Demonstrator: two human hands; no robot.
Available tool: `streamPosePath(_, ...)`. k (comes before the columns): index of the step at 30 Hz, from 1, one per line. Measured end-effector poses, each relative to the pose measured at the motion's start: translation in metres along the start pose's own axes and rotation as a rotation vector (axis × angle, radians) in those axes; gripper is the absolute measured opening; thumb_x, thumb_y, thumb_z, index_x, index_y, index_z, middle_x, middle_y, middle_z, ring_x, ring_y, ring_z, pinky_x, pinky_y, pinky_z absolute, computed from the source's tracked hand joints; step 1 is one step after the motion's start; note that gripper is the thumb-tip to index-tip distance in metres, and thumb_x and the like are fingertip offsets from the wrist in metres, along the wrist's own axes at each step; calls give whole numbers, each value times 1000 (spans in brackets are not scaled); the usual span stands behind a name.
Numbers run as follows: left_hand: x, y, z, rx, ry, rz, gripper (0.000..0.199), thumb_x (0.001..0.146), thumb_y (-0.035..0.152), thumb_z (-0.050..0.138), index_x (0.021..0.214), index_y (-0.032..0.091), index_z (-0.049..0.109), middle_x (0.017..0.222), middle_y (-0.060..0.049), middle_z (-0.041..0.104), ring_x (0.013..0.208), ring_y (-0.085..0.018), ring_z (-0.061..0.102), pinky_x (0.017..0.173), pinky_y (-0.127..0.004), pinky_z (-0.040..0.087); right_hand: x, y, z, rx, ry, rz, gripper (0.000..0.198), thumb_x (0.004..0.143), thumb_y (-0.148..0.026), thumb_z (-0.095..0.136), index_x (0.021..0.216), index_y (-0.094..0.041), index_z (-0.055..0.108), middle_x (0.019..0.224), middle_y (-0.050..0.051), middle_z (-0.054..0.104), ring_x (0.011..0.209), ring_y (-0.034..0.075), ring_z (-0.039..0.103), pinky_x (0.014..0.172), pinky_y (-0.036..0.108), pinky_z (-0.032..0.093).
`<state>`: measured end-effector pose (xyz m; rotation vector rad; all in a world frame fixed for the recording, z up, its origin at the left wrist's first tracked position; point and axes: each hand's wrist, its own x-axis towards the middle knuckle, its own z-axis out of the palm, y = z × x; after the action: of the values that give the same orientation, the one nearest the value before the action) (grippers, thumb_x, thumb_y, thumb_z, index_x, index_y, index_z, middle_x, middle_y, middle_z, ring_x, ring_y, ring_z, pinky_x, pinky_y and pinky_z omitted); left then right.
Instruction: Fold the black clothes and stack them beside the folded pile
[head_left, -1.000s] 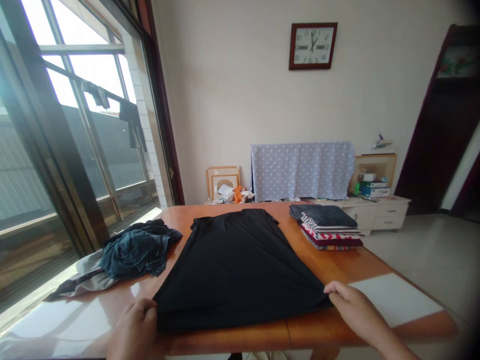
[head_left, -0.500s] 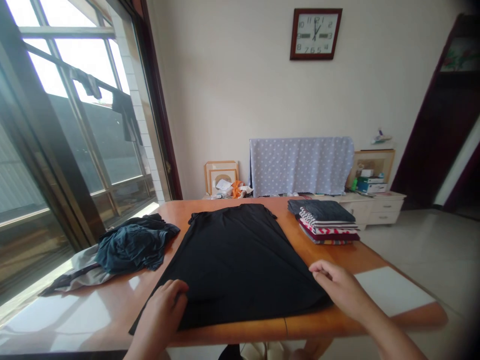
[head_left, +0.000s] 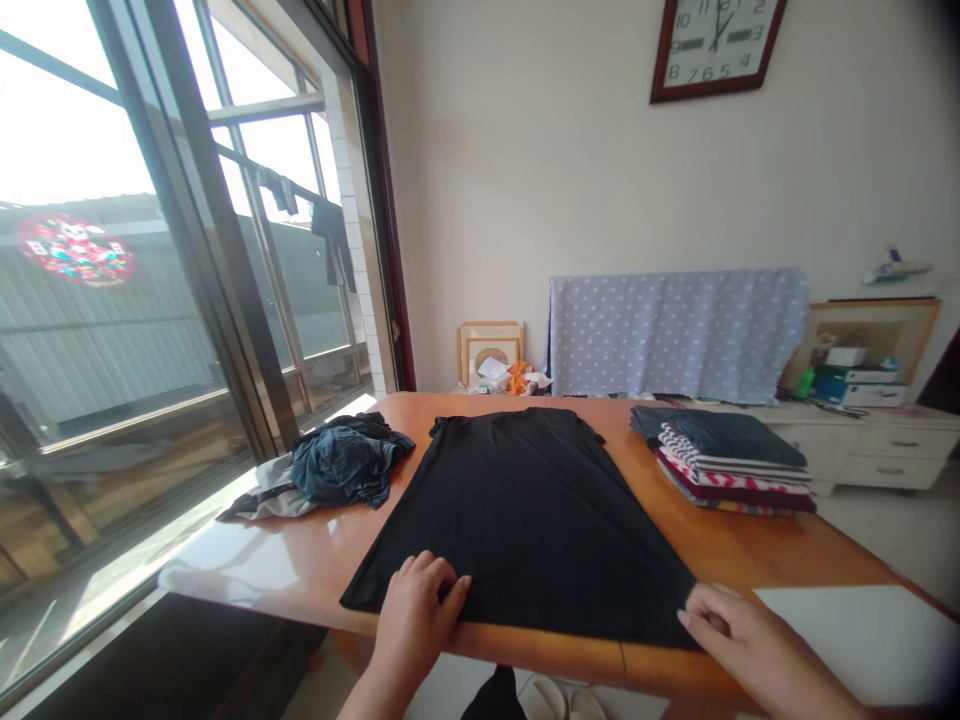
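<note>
A smooth black garment lies as a flat trapezoid. Left hand (eight o'clock) and right hand (four o'clock) curl over its edge; grip indeterminable.

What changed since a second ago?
Your left hand let go of the near left corner of the black garment and moved right along its hem. Your right hand is again by its near right corner. The view turned left. The folded stack and crumpled pile stayed put.

An orange-brown wooden desk carries a black cloth garment. Crumpled blue-grey clothes and stacked, folded multicoloured clothes flank it.
</note>
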<state>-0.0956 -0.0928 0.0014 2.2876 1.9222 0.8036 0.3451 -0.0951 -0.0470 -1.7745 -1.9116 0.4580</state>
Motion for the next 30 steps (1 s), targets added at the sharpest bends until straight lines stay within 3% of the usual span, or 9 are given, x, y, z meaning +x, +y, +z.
streamPosePath(6,2,-26,-8,126,51,-94,39,97,45,43,73,21,62,78,-6,60,79,-21,59,72,-30,38,-7,-17,-11,24,86,-33,26,80,-53,58,76,-30,70,83,3,71,80,24,64,74,31,48)
streamPosePath(10,-1,-49,-29,280,37,-278,35,96,45,42,81,23,64,89,-7,65,87,-25,62,75,-33,39,-12,-23,-14,75,68,28,31,78,-53,60,63,-26,64,68,2,66,69,22,61,67,30,47)
streamPosePath(13,-6,-58,-41,351,22,-416,32,94,45,42,87,24,65,100,-8,67,99,-30,62,80,-40,39,-13,-25,-16,61,125,11,30,83,-51,54,70,-27,66,73,1,68,73,22,62,70,29,46)
streamPosePath(16,-10,-57,-41,368,52,-358,30,93,44,42,96,26,66,108,-9,66,110,-32,58,88,-44,38,-15,-30,-18,-3,162,-28,25,85,-46,53,84,-30,72,87,1,70,83,22,64,76,30,46)
streamPosePath(19,-12,-54,-36,330,23,-256,26,91,38,44,99,28,66,110,-7,65,112,-29,56,89,-40,37,-20,-37,-19,-75,147,-43,20,83,-38,55,83,-31,73,88,1,70,87,22,63,79,30,44)
streamPosePath(30,-11,-61,-50,351,-86,-268,25,88,25,39,87,25,63,102,-6,65,107,-26,58,84,-39,37,-27,-25,-17,-173,130,43,17,84,-26,52,77,-27,68,85,1,67,83,19,61,75,29,37)
